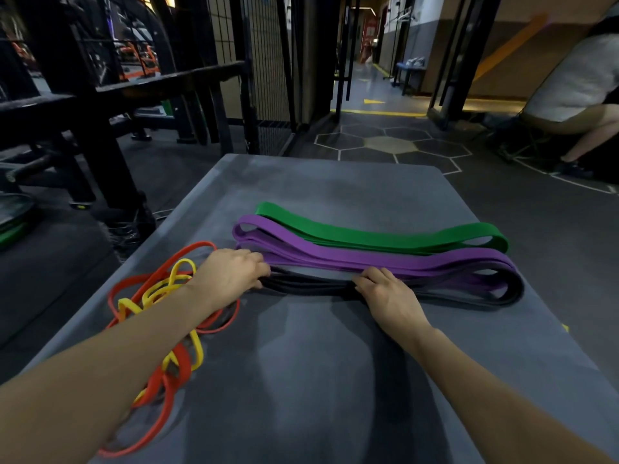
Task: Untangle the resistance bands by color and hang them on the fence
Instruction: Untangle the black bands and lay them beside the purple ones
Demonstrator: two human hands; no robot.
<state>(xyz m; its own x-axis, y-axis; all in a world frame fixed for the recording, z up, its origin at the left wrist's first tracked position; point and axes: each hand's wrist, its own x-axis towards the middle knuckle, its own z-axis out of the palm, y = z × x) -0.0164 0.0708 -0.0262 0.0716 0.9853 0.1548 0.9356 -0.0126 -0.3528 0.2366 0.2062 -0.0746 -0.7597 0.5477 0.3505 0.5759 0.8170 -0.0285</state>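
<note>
On the grey table (318,380) lie three sorted bundles side by side: green bands (375,234) farthest, purple bands (368,257) in the middle, black bands (311,285) nearest. My left hand (231,274) grips the left end of the black bands. My right hand (385,291) holds the same bundle near its middle, fingers curled over it. A tangle of orange bands (179,363) and yellow bands (181,283) lies at the table's left, partly under my left forearm.
A black wire fence (268,61) and a dark metal rack (100,105) stand beyond the table's far left. A seated person (576,95) is at the far right. A corridor with yellow floor marks (373,102) runs straight ahead.
</note>
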